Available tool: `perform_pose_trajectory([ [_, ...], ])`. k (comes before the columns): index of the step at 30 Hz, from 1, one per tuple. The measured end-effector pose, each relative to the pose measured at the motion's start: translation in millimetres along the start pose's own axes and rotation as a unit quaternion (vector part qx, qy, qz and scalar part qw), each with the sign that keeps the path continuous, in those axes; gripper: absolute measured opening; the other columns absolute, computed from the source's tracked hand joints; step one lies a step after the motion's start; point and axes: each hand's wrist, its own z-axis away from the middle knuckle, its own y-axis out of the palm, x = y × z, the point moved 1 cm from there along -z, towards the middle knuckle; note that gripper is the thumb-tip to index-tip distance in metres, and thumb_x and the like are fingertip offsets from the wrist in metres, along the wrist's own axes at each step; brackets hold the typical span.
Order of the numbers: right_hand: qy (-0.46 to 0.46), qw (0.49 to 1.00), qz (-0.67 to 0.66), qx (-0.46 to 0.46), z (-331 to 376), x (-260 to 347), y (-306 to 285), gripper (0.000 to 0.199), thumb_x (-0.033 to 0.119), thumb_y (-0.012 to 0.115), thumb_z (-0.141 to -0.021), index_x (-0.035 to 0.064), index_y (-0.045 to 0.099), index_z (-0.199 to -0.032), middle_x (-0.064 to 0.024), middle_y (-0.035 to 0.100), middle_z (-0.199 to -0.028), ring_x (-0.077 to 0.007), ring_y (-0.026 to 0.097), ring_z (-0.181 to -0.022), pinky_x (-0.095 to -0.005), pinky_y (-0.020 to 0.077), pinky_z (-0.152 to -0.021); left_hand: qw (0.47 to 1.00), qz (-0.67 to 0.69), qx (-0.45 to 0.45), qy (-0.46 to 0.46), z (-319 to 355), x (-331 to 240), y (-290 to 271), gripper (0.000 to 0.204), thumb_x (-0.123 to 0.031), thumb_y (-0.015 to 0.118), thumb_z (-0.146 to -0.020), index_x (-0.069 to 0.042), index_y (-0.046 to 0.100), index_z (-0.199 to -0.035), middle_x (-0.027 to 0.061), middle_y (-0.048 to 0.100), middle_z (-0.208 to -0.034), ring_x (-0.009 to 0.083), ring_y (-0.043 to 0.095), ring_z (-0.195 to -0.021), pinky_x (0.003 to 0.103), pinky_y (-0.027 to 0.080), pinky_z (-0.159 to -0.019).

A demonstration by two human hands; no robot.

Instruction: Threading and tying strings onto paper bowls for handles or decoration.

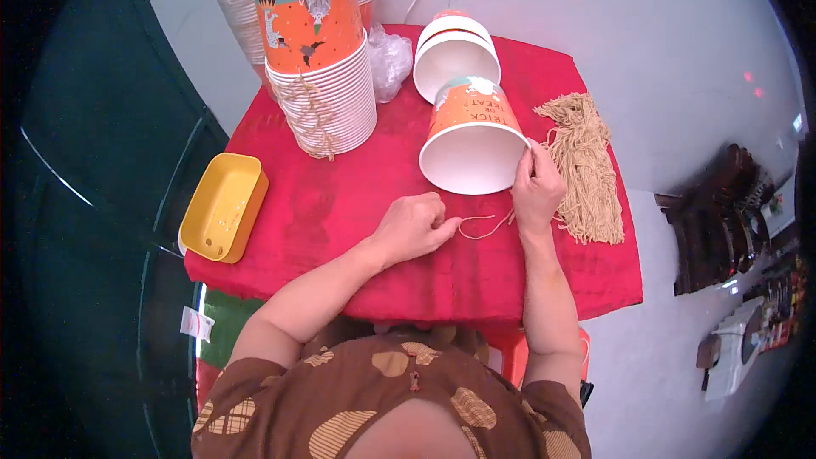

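Observation:
An orange paper bucket (473, 110) with a green band and printed figures lies on its side, its white open mouth toward me. My right hand (537, 187) pinches the right side of its rim. Nearer to me, my left hand (416, 225) is closed, with a tan string (480, 236) at its thumb and fingertips. The string curves across the cloth toward my right hand; whether that hand also holds it is hidden. Behind the bucket lie more white-mouthed buckets (455, 59), also on their sides. A bundle of tan strings (582, 170) rests to the right of my right hand.
A tall stack of nested buckets (327, 106), with strings hanging on its side, stands at the back left. Clear crumpled plastic (391, 64) sits beside it. At the left edge is a yellow tray (225, 204) holding small bits. Red cloth (331, 221) covers the table.

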Motion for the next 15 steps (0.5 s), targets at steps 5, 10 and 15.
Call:
perform_pose_trajectory([
  [5, -0.085, 0.996, 0.013, -0.010, -5, 11, -7, 0.019, -0.001, 0.065, -0.080, 0.0029, 0.067, -0.099, -0.0105, 0.062, -0.071, -0.0242, 0.062, -0.059, -0.0355, 0.0474, -0.051, 0.976, -0.146, -0.090, -0.137, -3, -2, -18, 0.049, -0.043, 0.072, -0.075, 0.001, 0.061, -0.057, 0.0162, 0.061, -0.061, 0.0333, 0.063, -0.056, 0.046, 0.050, -0.052],
  [10, -0.178, 0.984, -0.004, 0.017, -2, 19, -10, 0.031, -0.004, 0.068, -0.073, 0.0045, 0.066, -0.103, -0.0061, 0.047, -0.058, -0.0211, 0.050, -0.047, -0.0354, 0.0393, -0.043, 0.937, -0.221, -0.143, -0.230, -7, -4, -32, 0.053, -0.049, 0.071, -0.070, 0.004, 0.067, -0.066, 0.0200, 0.064, -0.067, 0.0358, 0.065, -0.061, 0.046, 0.052, -0.055],
  [15, -0.221, 0.975, -0.017, 0.010, -4, 26, -14, 0.033, -0.004, 0.068, -0.072, 0.0049, 0.067, -0.104, -0.0053, 0.047, -0.059, -0.0211, 0.050, -0.048, -0.0362, 0.0392, -0.043, 0.939, -0.213, -0.119, -0.242, -4, 3, -42, 0.045, -0.042, 0.067, -0.075, 0.003, 0.067, -0.069, 0.0234, 0.064, -0.070, 0.0390, 0.066, -0.067, 0.049, 0.051, -0.060],
])
